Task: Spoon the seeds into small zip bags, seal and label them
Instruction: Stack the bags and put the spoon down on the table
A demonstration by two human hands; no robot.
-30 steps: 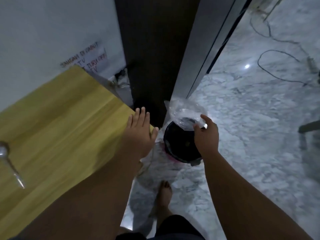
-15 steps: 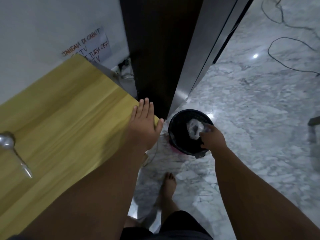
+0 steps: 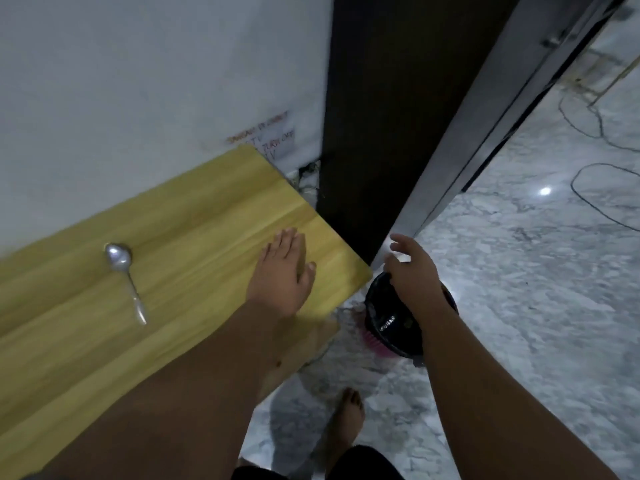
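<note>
A metal spoon (image 3: 124,278) lies on the yellow wooden table (image 3: 194,237), bowl toward the wall. My left hand (image 3: 282,271) rests flat on the table near its right corner, fingers straight. My right hand (image 3: 412,271) hovers over a black bin (image 3: 391,323) on the floor beside the table, fingers spread and holding nothing. No bag or seeds show; my right arm covers part of the bin's inside.
A dark door post (image 3: 381,116) and a grey metal frame (image 3: 485,116) stand behind the bin. Marble floor (image 3: 536,289) with loose cables (image 3: 595,188) lies to the right. A paper note (image 3: 270,140) is taped to the white wall. My bare foot (image 3: 348,420) stands below.
My right hand lowered a clear plastic bag into the black bin, let it go and rose with fingers spread. The view swung left, bringing the spoon further in.
</note>
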